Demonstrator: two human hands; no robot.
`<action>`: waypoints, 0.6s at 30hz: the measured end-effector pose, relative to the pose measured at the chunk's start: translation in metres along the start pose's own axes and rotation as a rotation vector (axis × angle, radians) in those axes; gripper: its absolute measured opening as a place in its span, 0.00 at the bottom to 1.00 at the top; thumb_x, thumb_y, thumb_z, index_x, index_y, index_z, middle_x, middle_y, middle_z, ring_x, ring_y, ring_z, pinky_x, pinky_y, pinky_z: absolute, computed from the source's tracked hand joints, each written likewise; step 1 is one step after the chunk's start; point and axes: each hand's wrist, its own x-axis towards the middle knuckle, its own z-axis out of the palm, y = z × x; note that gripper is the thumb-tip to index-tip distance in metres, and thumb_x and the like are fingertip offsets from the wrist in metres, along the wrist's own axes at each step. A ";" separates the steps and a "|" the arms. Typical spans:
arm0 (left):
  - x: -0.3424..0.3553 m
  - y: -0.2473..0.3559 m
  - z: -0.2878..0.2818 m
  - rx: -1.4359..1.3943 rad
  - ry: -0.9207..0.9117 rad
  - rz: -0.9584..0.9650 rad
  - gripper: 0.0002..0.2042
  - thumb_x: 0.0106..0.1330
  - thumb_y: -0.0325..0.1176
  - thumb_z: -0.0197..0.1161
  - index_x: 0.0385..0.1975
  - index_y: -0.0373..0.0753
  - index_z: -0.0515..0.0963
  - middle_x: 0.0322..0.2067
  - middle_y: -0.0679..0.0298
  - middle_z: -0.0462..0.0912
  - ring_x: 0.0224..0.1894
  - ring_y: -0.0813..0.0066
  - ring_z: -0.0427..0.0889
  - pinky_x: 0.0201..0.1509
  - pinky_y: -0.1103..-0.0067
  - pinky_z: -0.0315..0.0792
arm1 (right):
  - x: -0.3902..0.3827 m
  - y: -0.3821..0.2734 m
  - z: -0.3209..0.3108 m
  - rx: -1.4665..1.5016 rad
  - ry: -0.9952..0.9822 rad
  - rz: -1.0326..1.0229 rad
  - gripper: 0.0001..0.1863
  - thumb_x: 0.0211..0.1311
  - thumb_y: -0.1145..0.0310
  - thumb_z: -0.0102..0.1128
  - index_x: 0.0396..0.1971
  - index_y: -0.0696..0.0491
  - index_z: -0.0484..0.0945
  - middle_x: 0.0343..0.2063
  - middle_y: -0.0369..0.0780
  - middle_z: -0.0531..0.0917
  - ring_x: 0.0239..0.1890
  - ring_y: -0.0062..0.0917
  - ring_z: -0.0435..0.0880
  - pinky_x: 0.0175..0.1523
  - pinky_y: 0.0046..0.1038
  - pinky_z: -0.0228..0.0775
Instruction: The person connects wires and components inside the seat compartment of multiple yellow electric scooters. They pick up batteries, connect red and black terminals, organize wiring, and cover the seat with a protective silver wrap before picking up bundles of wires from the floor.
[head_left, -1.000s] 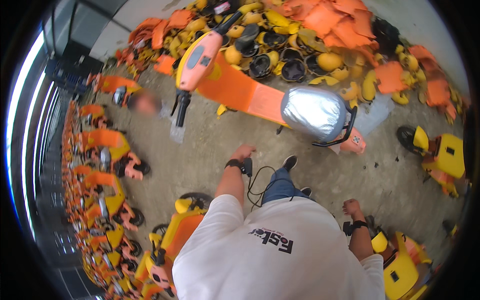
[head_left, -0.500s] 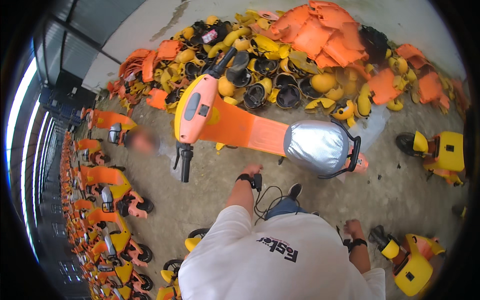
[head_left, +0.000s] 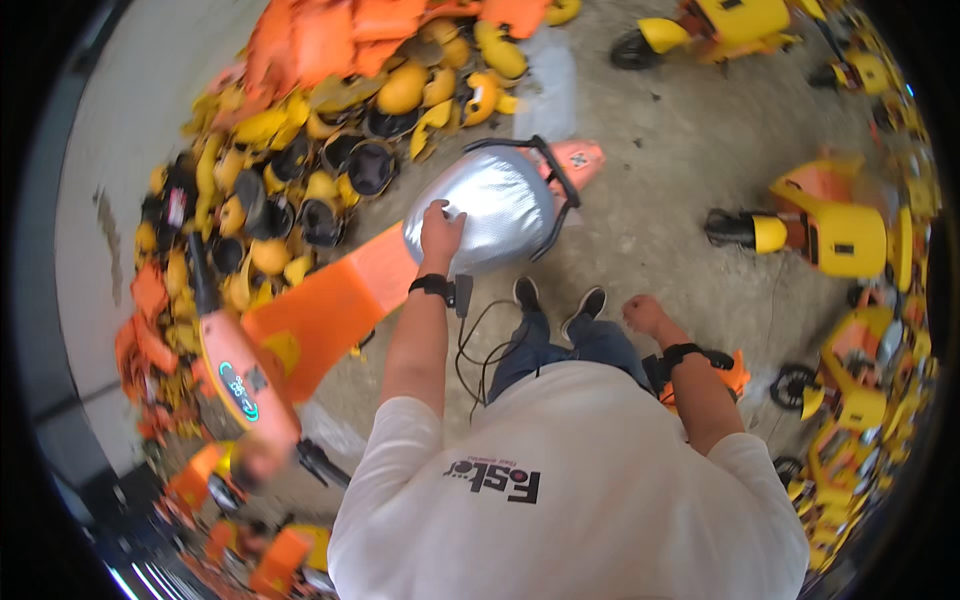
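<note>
An orange scooter (head_left: 335,305) stands on the grey concrete floor (head_left: 640,210), between the person and the floor's edge along the pale wall (head_left: 130,180). It stands at a slant, its handlebar end to the left and its tail to the upper right. The left hand (head_left: 438,238) reaches out over the front edge of the silver-covered seat (head_left: 505,210), its thumb apart from the loosely bent fingers and nothing gripped in it; whether it presses on the cover I cannot tell. The right hand (head_left: 645,316) hangs out at the person's side, well apart from the scooter, its fingers loosely curled; I cannot tell if anything is inside them. A black band (head_left: 430,285) circles the left wrist, with a dark cable (head_left: 468,350) near it. Behind the seat curves a black rack (head_left: 568,185), and on the handlebar a small display (head_left: 240,390) is lit. Along the wall edge of the floor lies a pile of yellow helmets (head_left: 403,88) and orange panels (head_left: 350,40). A clear plastic sheet (head_left: 545,85) lies beside the pile, and more scooters (head_left: 850,240) stand toward the floor's right edge.
</note>
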 end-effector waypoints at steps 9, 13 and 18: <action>0.041 0.033 0.082 -0.077 -0.253 0.078 0.23 0.46 0.41 0.57 0.38 0.28 0.71 0.39 0.43 0.73 0.44 0.48 0.71 0.51 0.66 0.65 | -0.004 0.147 0.028 0.599 -0.274 0.139 0.09 0.51 0.67 0.47 0.17 0.54 0.70 0.12 0.39 0.72 0.15 0.25 0.73 0.17 0.28 0.64; 0.019 0.048 0.079 -0.033 -0.337 -0.015 0.20 0.46 0.34 0.55 0.39 0.26 0.70 0.39 0.42 0.73 0.44 0.50 0.73 0.47 0.67 0.67 | -0.034 0.152 0.036 0.279 -0.200 -0.029 0.07 0.53 0.68 0.47 0.25 0.56 0.69 0.16 0.37 0.72 0.14 0.24 0.71 0.16 0.25 0.64; 0.001 0.000 0.093 0.012 -0.201 0.004 0.15 0.49 0.40 0.53 0.18 0.31 0.77 0.26 0.46 0.77 0.34 0.52 0.76 0.41 0.68 0.68 | 0.012 0.070 -0.016 0.920 -0.392 0.292 0.07 0.57 0.68 0.44 0.27 0.56 0.69 0.21 0.37 0.73 0.21 0.26 0.74 0.27 0.26 0.70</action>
